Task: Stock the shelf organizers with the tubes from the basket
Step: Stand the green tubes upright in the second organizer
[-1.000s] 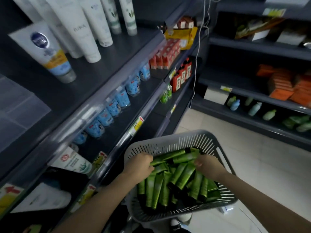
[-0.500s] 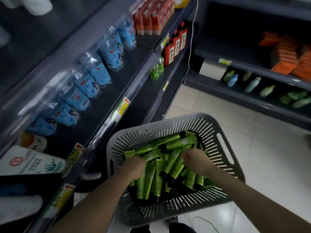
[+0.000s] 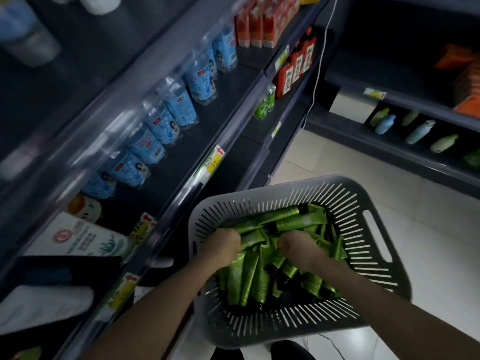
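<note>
- Blue-labelled bottles stand in a row on the dark shelf at the left.
- The left hand is fisted round a bunch of green tubes.
- Just beside it, the right hand clutches more of them.
- All the tubes lie in the grey slotted basket.

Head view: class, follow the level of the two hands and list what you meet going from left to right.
White tube with a red emblem on the shelf → yellow shelf-edge label → left hand → right hand, both hands gripping green tubes → basket's right wall beside its handle slot.
</note>
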